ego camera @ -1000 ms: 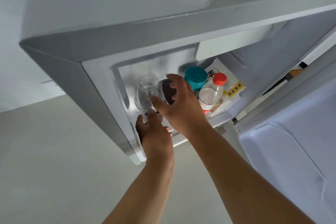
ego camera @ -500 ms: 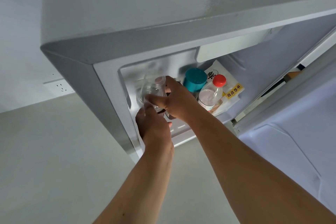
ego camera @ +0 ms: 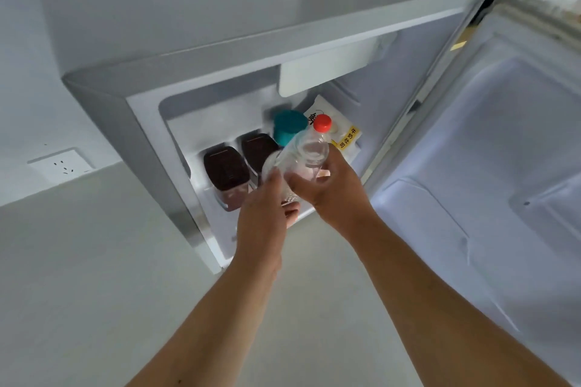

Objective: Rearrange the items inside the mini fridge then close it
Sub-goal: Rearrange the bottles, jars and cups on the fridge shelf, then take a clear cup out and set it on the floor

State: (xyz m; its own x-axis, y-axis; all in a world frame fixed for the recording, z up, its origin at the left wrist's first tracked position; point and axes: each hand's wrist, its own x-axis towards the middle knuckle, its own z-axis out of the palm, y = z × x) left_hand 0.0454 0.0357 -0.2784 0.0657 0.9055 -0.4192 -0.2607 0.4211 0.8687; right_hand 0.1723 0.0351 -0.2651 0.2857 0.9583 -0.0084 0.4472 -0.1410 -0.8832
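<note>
Mid-rearrange. Mini fridge [ego camera: 143, 126], frame centre: left hand [ego camera: 263, 220] grips clear cup [ego camera: 271, 166], right hand [ego camera: 334, 190] curls round red-capped bottle [ego camera: 311, 149], both at the opening. Dark-lidded tubs [ego camera: 224, 168] and teal-lidded jar [ego camera: 288, 129] sit shelved behind. Door [ego camera: 503, 151] wide open, right; placing and closing remain

In the fridge [ego camera: 147, 122], two jars [ego camera: 225, 171] stand left, a tub [ego camera: 287, 130] behind them, a bag [ego camera: 347, 135] rightmost. The door [ego camera: 503, 173] fills the frame's right.
</note>
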